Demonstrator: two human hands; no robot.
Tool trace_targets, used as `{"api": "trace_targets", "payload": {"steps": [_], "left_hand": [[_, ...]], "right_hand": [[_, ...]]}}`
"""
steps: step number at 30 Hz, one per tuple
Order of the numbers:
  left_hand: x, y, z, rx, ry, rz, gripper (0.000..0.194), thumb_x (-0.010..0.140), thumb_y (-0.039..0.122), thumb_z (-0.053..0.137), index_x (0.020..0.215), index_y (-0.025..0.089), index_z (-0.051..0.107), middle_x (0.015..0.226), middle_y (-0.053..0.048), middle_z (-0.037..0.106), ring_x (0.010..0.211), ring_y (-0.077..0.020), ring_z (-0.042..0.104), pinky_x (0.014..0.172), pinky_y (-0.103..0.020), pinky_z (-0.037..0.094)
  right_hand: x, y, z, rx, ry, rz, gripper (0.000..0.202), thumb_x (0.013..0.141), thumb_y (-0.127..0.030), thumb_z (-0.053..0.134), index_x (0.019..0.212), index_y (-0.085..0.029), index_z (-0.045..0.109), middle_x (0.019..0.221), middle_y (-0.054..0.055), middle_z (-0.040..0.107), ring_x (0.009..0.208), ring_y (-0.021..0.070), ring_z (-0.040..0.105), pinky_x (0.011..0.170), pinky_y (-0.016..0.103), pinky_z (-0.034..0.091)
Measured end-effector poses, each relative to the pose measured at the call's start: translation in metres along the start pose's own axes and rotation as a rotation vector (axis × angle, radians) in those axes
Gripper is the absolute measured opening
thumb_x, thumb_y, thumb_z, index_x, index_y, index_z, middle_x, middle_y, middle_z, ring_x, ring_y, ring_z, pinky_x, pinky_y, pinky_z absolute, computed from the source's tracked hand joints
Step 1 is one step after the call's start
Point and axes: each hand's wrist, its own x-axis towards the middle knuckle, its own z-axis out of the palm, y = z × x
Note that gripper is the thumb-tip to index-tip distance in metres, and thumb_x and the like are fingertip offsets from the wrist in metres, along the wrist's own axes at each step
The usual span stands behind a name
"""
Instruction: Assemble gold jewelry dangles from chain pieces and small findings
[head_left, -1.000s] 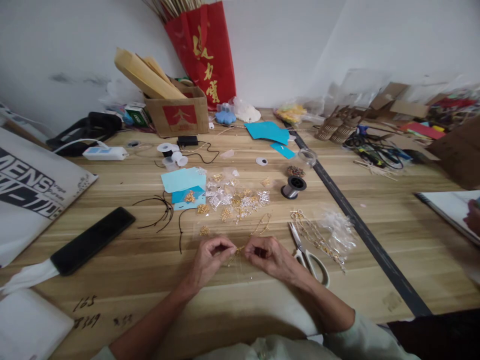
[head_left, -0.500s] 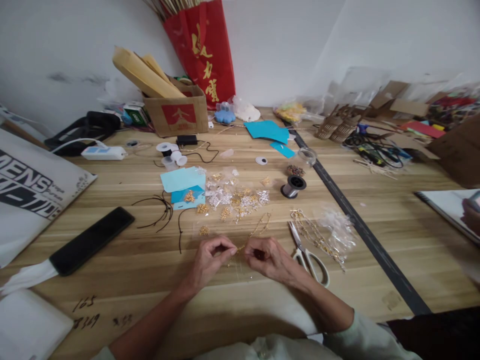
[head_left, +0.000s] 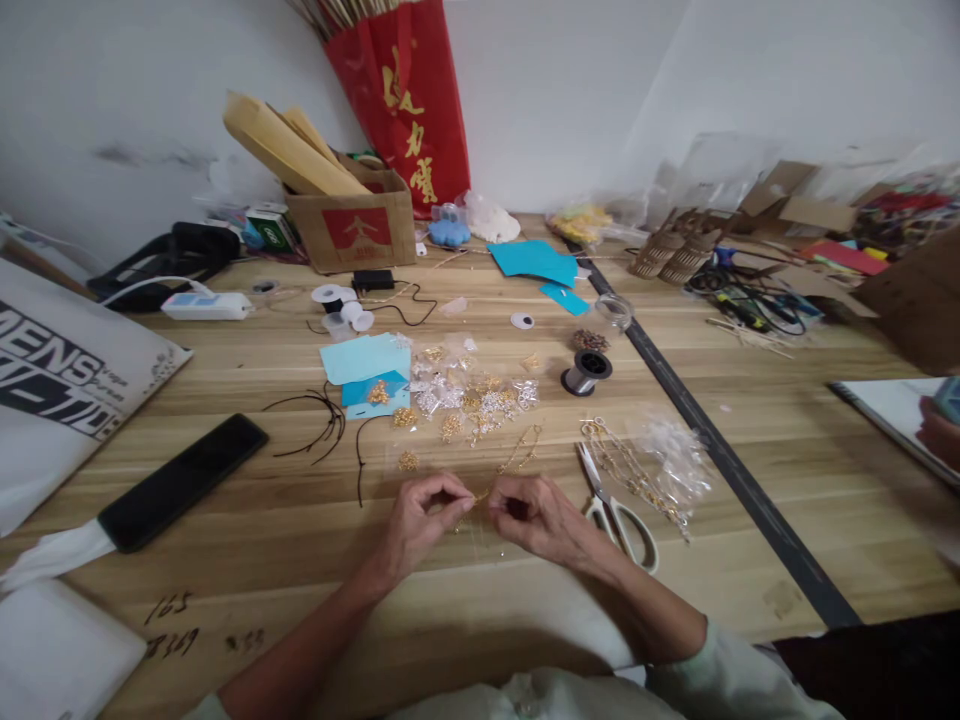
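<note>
My left hand (head_left: 429, 508) pinches a thin gold chain (head_left: 480, 497) between thumb and fingertips near the table's front. Close beside it, my right hand (head_left: 534, 512) is closed on the other end of this chain, its fingertips partly hidden. A loop of beaded gold chain (head_left: 534, 445) lies on the wood just behind the right hand. Beyond both hands spread small bags and piles of gold and silver findings (head_left: 480, 400). White-handled scissors (head_left: 611, 510) rest to the right of my right hand, blades partly open. More beaded chains (head_left: 637, 475) lie beside them.
A wire spool (head_left: 586, 372) stands behind the scissors, and clear plastic bags (head_left: 679, 460) lie to the right. A black phone (head_left: 184, 482) is at left. Blue cards (head_left: 366, 360) lie beyond black cords (head_left: 322, 425). Another person's hand (head_left: 941, 430) shows at the right edge over a notebook (head_left: 892, 410).
My hands stay almost in place, still pinching the gold chain. The other person's hand at the right edge has shifted slightly.
</note>
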Motion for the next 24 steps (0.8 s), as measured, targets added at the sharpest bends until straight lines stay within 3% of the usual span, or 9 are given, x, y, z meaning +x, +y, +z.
{"api": "trace_targets", "payload": {"steps": [24], "left_hand": [[0.0, 0.0015, 0.0028, -0.015, -0.069, -0.027, 0.015, 0.074, 0.026, 0.069, 0.064, 0.014, 0.068, 0.063, -0.003, 0.063, 0.062, -0.0137, 0.057, 0.061, -0.024, 0.045]], "right_hand": [[-0.0002, 0.0004, 0.0009, 0.043, -0.018, -0.001, 0.013, 0.083, -0.019, 0.051, 0.073, -0.014, 0.059, 0.058, -0.004, 0.046, 0.053, 0.0069, 0.039, 0.048, 0.018, 0.027]]}}
